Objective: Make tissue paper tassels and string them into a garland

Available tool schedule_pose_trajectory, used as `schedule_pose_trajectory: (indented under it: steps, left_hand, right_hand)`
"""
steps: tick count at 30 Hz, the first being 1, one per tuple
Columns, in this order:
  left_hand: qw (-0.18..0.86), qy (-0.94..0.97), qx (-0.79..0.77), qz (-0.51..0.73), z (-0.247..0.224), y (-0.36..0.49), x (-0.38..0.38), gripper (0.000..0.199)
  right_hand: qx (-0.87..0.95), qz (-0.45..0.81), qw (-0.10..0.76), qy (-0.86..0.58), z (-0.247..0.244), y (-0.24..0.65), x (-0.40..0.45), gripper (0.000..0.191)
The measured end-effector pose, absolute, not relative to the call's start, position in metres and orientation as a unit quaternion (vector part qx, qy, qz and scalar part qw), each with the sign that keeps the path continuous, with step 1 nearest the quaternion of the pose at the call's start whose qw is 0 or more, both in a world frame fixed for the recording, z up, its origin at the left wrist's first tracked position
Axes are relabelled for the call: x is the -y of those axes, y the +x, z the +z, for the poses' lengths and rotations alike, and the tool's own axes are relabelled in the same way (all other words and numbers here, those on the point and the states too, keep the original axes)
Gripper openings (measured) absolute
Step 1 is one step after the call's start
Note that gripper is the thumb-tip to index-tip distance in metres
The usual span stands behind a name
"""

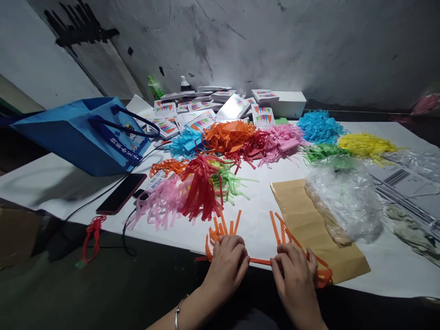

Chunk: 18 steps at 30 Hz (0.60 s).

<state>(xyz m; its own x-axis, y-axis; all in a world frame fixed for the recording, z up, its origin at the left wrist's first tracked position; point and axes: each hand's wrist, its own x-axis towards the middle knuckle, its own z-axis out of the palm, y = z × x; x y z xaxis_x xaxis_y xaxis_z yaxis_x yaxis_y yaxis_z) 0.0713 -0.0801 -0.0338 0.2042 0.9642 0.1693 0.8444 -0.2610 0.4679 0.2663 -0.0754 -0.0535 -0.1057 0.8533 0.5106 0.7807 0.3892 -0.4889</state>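
Observation:
Between my two hands, at the table's front edge, runs a narrow twisted middle of an orange paper tassel (260, 261). My left hand (231, 259) is closed on its left part, with orange strips fanning out beyond the fingers. The right part is pinched in my right hand (292, 270), and more strips spread above and to the right of it. Just behind my left hand lie a red tassel (202, 188), a pink tassel (161, 201) and a light green tassel (232, 181).
A blue bag (79, 133) and a phone (122, 193) are on the left. Coloured tassel piles (233, 137) and flat packs (233, 107) lie at the back. Clear plastic (347, 201) rests on brown paper (292, 197) at the right.

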Motion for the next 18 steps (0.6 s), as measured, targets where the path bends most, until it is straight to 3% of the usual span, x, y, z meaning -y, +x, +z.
schedule_pose_trajectory:
  steps: [9,12,14,18]
  left_hand:
    - [0.164,0.753,-0.609,0.186,-0.027,0.073,0.081,0.014]
    - [0.192,0.779,-0.568,0.182,-0.016,0.060,0.092,0.017]
    - [0.217,0.794,-0.532,0.197,-0.007,0.050,0.097,0.019]
    - [0.427,0.756,-0.448,0.213,0.011,0.054,0.089,0.025]
  right_hand:
    - [0.837,-0.052,0.391,-0.378,-0.077,0.256,0.080,0.025]
    - [0.844,-0.080,0.410,-0.336,-0.070,0.263,0.083,0.036]
    - [0.865,-0.120,0.393,-0.289,-0.055,0.270,0.086,0.031]
    - [0.899,-0.184,0.320,-0.234,-0.015,0.284,0.088,0.020]
